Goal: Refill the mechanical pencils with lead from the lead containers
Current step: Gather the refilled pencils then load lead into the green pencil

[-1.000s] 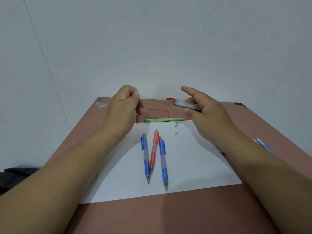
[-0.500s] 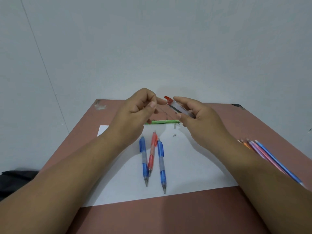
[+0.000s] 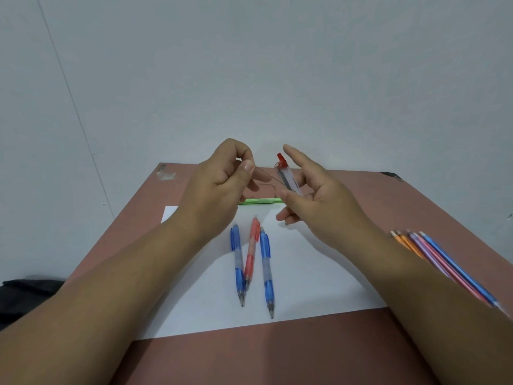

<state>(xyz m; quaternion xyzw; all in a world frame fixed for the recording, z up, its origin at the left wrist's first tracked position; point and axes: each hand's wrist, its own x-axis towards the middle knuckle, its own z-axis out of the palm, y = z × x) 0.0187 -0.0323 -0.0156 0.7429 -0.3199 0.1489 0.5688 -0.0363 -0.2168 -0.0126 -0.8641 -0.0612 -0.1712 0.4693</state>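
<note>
My left hand (image 3: 219, 187) pinches a thin dark pencil lead (image 3: 267, 175) between thumb and forefinger, above the far part of the paper. My right hand (image 3: 313, 201) holds a clear lead container (image 3: 288, 177) with its red cap flipped open; the lead's far end reaches the container's side. A green mechanical pencil (image 3: 261, 200) lies crosswise behind the hands. Two blue mechanical pencils (image 3: 238, 262) (image 3: 267, 270) and a red one (image 3: 251, 251) lie side by side on the white paper (image 3: 319, 287), tips toward me.
The reddish-brown table (image 3: 249, 357) stands against a pale wall. Several coloured pencils (image 3: 444, 262) lie at the right, partly behind my right forearm. A dark cloth (image 3: 25, 295) lies off the table's left edge.
My hands came together half a second ago and have drawn slightly apart. The right hand has tilted the container more upright. More of the coloured pencils shows at the right.
</note>
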